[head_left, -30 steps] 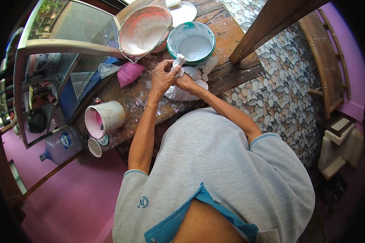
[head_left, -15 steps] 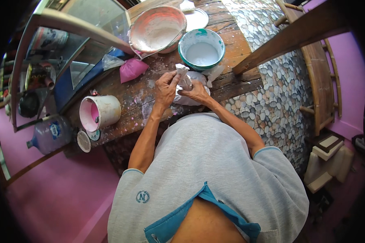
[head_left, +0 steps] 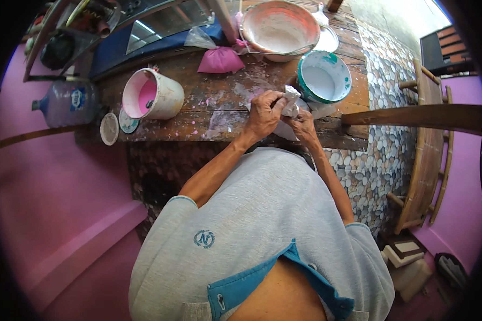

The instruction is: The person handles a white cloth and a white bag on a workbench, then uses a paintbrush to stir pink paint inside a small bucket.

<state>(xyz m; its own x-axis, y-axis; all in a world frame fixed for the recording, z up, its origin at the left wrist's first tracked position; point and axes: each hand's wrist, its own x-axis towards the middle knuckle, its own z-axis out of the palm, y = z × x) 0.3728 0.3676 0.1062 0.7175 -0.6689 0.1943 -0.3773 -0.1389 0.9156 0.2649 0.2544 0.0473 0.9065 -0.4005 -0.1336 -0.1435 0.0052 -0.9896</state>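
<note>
Both my hands hold a crumpled white plastic bag (head_left: 291, 95) by its gathered neck, close to the table's front edge. My left hand (head_left: 263, 113) pinches the neck from the left, fingers bent. My right hand (head_left: 303, 125) is closed round it just below. The bag's lower part hangs under my hands and is partly hidden by them. Right behind stands a white bucket (head_left: 301, 80) with green paint smears, holding whitish liquid. A wide orange-red basin (head_left: 249, 21) coated in white powder or paste sits farther back.
On the wooden table (head_left: 209, 109) are a tied pink bag (head_left: 220, 60), a white pail (head_left: 168, 99) with pink inside, and round lids (head_left: 110, 129) at its left end. A wooden post (head_left: 412, 116) crosses at right. A large water bottle (head_left: 69, 104) lies at left.
The view has swung left, so the table's things appear farther right. Both hands keep their hold on the bag's neck, with the fingers slightly shifted.
</note>
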